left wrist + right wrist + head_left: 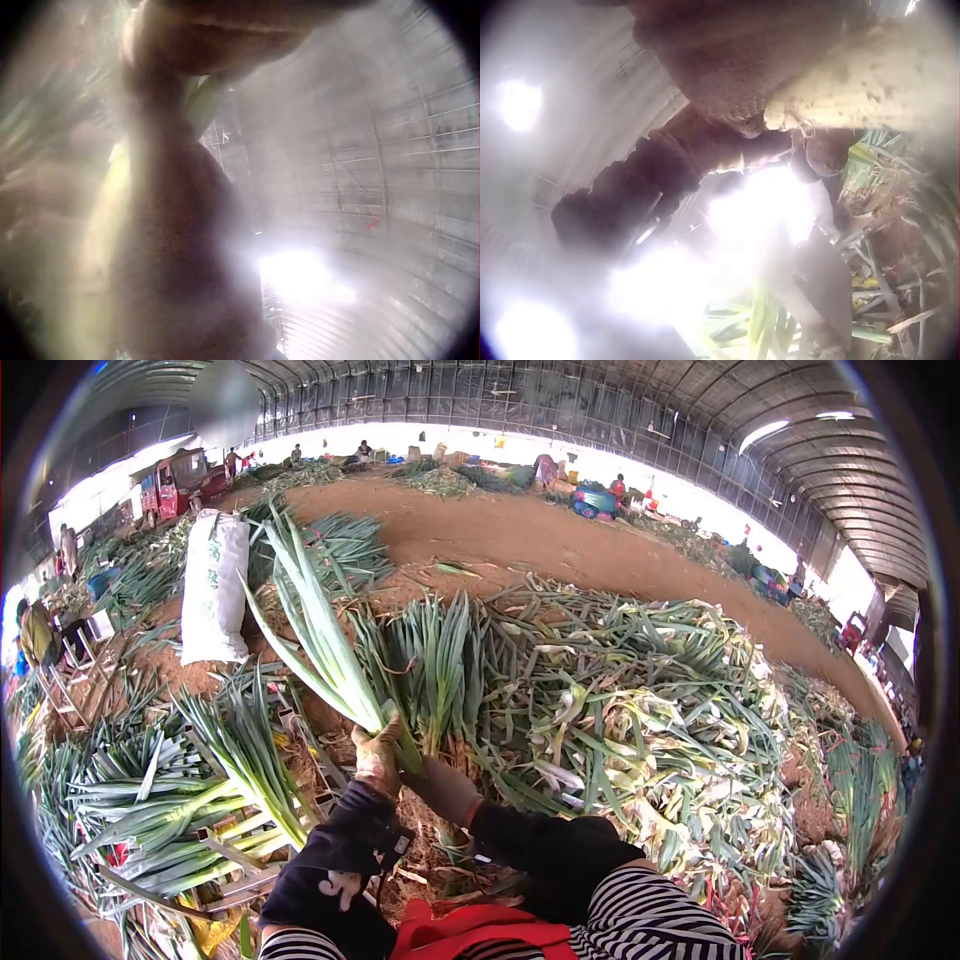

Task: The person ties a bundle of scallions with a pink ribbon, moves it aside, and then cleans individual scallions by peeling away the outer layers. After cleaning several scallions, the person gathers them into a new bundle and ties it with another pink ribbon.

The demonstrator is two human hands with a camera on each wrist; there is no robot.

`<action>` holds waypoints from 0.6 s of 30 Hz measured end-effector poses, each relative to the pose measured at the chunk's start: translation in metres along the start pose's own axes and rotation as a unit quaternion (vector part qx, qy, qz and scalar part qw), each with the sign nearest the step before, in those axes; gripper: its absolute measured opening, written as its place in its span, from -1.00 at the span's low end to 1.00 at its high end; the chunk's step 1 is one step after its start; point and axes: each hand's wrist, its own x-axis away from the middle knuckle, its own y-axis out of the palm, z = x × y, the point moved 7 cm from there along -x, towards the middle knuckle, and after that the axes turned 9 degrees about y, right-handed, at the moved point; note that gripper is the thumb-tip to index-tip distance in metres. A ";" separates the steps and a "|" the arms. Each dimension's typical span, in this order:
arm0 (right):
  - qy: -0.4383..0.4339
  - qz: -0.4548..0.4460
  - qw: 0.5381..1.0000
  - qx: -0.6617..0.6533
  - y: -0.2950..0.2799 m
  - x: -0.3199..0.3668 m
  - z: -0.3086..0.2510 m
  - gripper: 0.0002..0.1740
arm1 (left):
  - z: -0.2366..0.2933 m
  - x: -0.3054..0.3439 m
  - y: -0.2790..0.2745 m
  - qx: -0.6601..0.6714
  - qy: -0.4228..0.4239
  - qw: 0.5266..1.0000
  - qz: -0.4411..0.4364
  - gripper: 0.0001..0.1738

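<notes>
A long leek (pixel 335 660) slants up and left in front of the person, its pale green leaves fanned out. The gloved left hand (pixel 377 758) grips its stalk just below the leaves; in the left wrist view this hand (pixel 180 247) is dark and blurred beside the pale stalk (pixel 97 262). Lower down, the gloved right hand (pixel 445 790) holds the stalk's base. In the right wrist view, the right glove's fingers (pixel 735 67) curl at the whitish stalk (pixel 877 82). Strong glare hides part of that view.
Upright leeks (pixel 435 660) stand just ahead. A wide heap of stripped leaves (pixel 650 710) lies right. More leeks (pixel 190 820) rest over a slatted frame (pixel 245 890) at left, near a white sack (pixel 215 585). A dirt path (pixel 480 530) and a red vehicle (pixel 180 485) lie beyond.
</notes>
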 end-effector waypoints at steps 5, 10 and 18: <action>-0.228 0.121 0.963 0.084 0.017 -0.001 -0.012 -0.76 | 0.001 -0.017 -0.014 0.040 0.010 0.999 0.006 -0.40; -0.072 0.058 0.942 -0.322 0.000 -0.026 0.035 -0.66 | 0.004 -0.036 -0.037 0.131 -0.016 0.991 0.018 -0.59; 0.167 -0.123 0.797 -0.568 0.003 -0.013 0.020 -0.58 | 0.061 -0.024 -0.012 0.293 -0.004 0.941 -0.169 -0.54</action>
